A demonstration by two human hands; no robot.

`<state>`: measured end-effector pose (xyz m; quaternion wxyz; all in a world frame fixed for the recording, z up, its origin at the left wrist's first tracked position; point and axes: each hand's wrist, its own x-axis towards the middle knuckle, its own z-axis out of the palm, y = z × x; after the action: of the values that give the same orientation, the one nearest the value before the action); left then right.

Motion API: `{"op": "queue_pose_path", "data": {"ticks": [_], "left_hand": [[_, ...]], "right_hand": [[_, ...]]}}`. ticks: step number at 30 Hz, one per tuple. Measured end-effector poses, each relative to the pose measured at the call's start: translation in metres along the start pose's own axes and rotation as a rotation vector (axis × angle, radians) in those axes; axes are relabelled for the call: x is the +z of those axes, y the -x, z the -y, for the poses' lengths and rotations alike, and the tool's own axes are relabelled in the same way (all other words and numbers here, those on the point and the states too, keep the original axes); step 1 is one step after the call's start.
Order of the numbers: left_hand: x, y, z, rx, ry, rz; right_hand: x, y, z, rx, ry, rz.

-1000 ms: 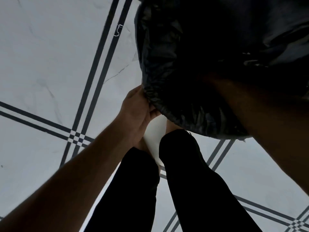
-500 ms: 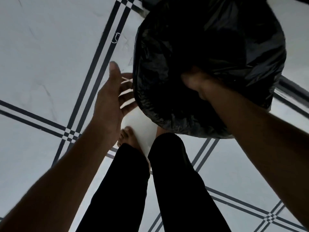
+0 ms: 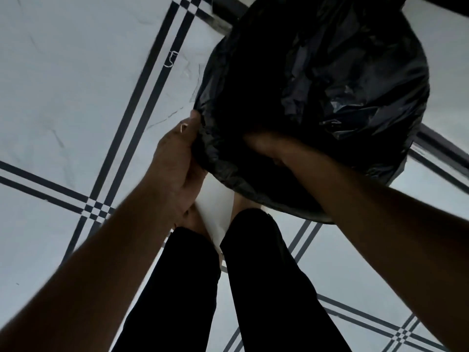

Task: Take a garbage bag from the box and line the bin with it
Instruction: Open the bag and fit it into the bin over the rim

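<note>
A: We locate the garbage bag (image 3: 330, 92) in the upper right of the head view; it is black, glossy and crumpled, and it is spread over the bin, whose pale rim (image 3: 322, 221) shows only as a thin arc under the bag's near edge. We see the bag's mouth facing up, dark inside.

B: We confirm; state of the hands?

A: The left hand (image 3: 175, 168) is at the bag's left edge; its thumb lies on the outer film and its fingers curl in under the hem, so we read it as gripping the bag's edge. The right hand (image 3: 264, 146) reaches in over the near edge of the bag; its knuckles show, its fingertips are lost in the dark film, and we cannot tell whether they grip or merely press.

B: Any writing or labels?

A: We find none legible on the bag. We note one small white outlined mark (image 3: 170, 58) on a dark stripe of the floor (image 3: 63, 85); its shape is too small to read as a letter.

B: Surroundings?

A: The floor is pale tile crossed by paired dark stripes that form small checkered squares where they meet; two legs in black trousers (image 3: 266, 288) stand just below the bin, bare feet partly visible; a white sheet-like surface (image 3: 215, 207) shows between the feet, touching the bag's lower edge in view.
</note>
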<state>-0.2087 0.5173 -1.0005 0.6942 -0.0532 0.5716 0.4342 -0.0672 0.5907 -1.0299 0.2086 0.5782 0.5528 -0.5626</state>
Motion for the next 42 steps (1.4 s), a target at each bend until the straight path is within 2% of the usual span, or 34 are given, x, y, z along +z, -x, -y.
{"op": "queue_pose_path", "data": {"ticks": [4,7,9,11,14,17,19,22,26,29,31,33,39,42], "left_hand": [[0.001,0.008,0.002,0.024,0.037,-0.105],[-0.007,0.012,0.008,0.029,0.06,-0.151],[-0.014,0.015,0.012,0.013,0.051,-0.141],[-0.023,0.017,0.016,-0.009,0.048,-0.105],[-0.038,0.015,0.019,-0.053,0.097,-0.023],[-0.047,0.012,0.02,-0.045,0.123,0.06],[-0.055,0.007,0.021,-0.05,0.155,0.111],[-0.063,0.0,0.022,-0.058,0.136,0.191],[-0.064,-0.002,0.017,-0.052,0.1,0.194],[-0.057,0.005,0.012,-0.069,0.077,0.134],[-0.052,0.013,0.009,-0.09,0.146,0.097],[-0.048,0.023,0.007,-0.093,0.232,0.061],[-0.034,0.053,0.018,-0.172,0.221,0.01],[-0.029,0.055,0.028,-0.185,0.213,-0.022]], "right_hand": [[-0.027,0.035,0.017,-0.124,0.172,-0.105],[-0.041,0.054,0.022,-0.232,0.248,-0.325],[-0.048,0.052,0.02,-0.241,0.249,-0.424],[-0.052,0.031,0.011,-0.196,0.235,-0.436],[-0.048,-0.018,-0.013,-0.077,0.357,-0.375],[-0.034,-0.057,-0.029,0.057,0.678,-0.231],[-0.023,-0.073,-0.029,0.115,0.79,-0.171],[-0.013,-0.089,-0.029,0.203,0.773,-0.116],[-0.013,-0.084,-0.026,0.223,0.709,-0.072],[-0.017,-0.052,-0.009,0.138,0.741,-0.17],[-0.019,-0.024,0.004,0.083,0.723,-0.276],[-0.015,-0.002,0.009,0.073,0.671,-0.302],[0.012,0.024,-0.004,0.2,0.677,-0.148],[0.025,0.013,-0.024,0.257,0.669,0.002]]}}
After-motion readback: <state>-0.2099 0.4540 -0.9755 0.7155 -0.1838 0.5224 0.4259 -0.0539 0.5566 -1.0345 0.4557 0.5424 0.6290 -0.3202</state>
